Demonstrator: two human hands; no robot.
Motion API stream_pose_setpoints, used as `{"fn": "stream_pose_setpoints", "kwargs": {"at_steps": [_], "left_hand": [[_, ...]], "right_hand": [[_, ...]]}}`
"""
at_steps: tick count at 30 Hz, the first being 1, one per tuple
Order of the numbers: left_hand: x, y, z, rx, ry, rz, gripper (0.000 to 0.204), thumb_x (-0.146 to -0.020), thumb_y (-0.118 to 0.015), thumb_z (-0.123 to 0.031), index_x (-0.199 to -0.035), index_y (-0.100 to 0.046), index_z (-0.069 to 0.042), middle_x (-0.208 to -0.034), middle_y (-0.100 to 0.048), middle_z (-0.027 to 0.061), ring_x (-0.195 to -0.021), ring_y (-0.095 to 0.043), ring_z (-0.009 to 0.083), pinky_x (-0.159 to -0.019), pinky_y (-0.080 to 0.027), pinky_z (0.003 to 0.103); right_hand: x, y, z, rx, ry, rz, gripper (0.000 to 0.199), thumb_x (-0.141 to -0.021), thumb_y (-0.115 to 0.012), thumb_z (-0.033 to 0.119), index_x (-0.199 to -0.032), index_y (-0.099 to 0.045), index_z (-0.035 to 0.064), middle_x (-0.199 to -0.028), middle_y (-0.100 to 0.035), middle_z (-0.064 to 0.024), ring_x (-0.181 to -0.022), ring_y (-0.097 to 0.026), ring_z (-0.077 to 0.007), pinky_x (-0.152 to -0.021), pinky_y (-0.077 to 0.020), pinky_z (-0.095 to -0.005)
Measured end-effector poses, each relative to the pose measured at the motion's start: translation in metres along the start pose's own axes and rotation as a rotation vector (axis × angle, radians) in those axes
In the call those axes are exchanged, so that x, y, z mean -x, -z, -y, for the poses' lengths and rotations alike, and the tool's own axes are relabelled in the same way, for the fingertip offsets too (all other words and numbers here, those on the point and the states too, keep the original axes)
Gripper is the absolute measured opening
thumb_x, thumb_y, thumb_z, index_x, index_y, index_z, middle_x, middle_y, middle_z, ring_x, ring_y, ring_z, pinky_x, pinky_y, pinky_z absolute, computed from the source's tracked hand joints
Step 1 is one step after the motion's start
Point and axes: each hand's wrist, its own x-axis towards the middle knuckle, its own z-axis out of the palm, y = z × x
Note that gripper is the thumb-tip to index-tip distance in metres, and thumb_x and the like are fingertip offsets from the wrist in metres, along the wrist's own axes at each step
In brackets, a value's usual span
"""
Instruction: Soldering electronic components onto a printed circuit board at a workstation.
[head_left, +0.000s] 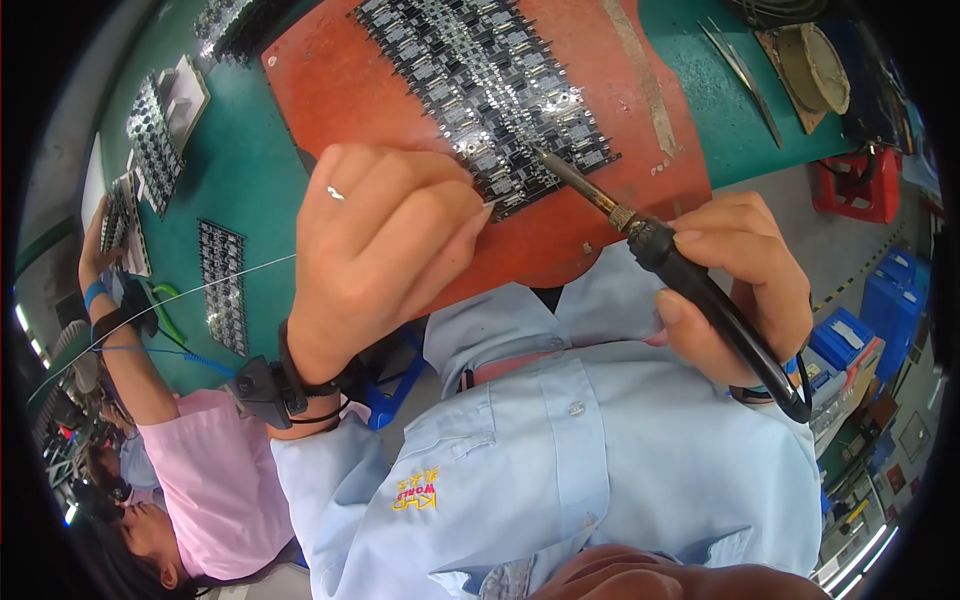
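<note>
In my right hand (750,265) is a black-handled soldering iron (655,245), its metal tip pointing up and left. That tip meets, or hovers just over, the near part of a dark circuit board panel (480,75) full of small components. Closed fingers of my left hand (375,235) pinch a thin solder wire (230,275), which trails off to the left. Its short end pokes out by the panel's near left edge. Beneath the panel lies an orange-red mat (330,70). My left palm side is hidden.
Tweezers (742,80) and a round tan container (808,68) lie right of the mat. On the green table (270,190) at left are another board panel (222,285), propped panels (155,145) and green-handled pliers (167,312). A co-worker's arm (130,350) reaches in there. A red stool (858,185) stands right.
</note>
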Motion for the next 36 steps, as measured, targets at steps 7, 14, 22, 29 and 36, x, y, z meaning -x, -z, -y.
{"fn": "stream_pose_setpoints", "kwargs": {"at_steps": [7,14,22,29,36], "left_hand": [[0.0,0.004,-0.002,0.074,0.249,-0.022,0.019,-0.074,-0.079,0.001,-0.087,-0.067,-0.002,-0.081,-0.06,0.0094,-0.07,-0.061,0.0245,-0.056,-0.047,0.034],[-0.008,-0.001,0.003,0.131,0.171,-0.02,0.017,-0.078,-0.078,0.003,-0.091,-0.069,-0.002,-0.083,-0.057,0.0077,-0.067,-0.057,0.0187,-0.056,-0.045,0.029],[-0.014,-0.002,0.002,0.115,0.19,0.043,0.017,-0.079,-0.077,0.004,-0.094,-0.07,-0.002,-0.083,-0.056,0.0063,-0.066,-0.057,0.017,-0.055,-0.045,0.029],[-0.02,-0.006,0.007,0.12,0.134,0.088,0.019,-0.077,-0.076,0.004,-0.093,-0.07,-0.002,-0.083,-0.054,0.0072,-0.065,-0.057,0.0188,-0.055,-0.046,0.03],[-0.02,-0.009,0.009,0.108,0.149,0.118,0.02,-0.074,-0.076,0.004,-0.092,-0.069,-0.002,-0.085,-0.056,0.0075,-0.068,-0.059,0.021,-0.059,-0.047,0.031]], "right_hand": [[-0.003,-0.003,-0.003,-0.005,-0.021,0.017,0.038,-0.068,-0.079,-0.002,-0.103,-0.066,-0.0046,-0.093,-0.071,-0.0166,-0.077,-0.067,-0.0305,-0.071,-0.0503,-0.0381],[-0.003,-0.001,0.001,0.013,-0.001,0.047,0.038,-0.068,-0.08,0.0,-0.103,-0.066,-0.0043,-0.095,-0.071,-0.0173,-0.078,-0.066,-0.0307,-0.072,-0.0495,-0.039],[-0.001,-0.003,0.001,0.016,-0.002,0.034,0.039,-0.069,-0.081,0.001,-0.104,-0.066,-0.0043,-0.095,-0.071,-0.0176,-0.079,-0.066,-0.031,-0.072,-0.0492,-0.0393],[0.001,-0.003,0.001,0.025,0.004,0.039,0.041,-0.067,-0.082,0.0,-0.104,-0.066,-0.0044,-0.095,-0.071,-0.0175,-0.079,-0.066,-0.0314,-0.073,-0.0492,-0.0398],[-0.003,-0.005,0.003,0.05,0.011,0.028,0.044,-0.063,-0.081,-0.001,-0.104,-0.066,-0.0031,-0.093,-0.07,-0.0164,-0.076,-0.065,-0.0309,-0.072,-0.0482,-0.0396]]}}
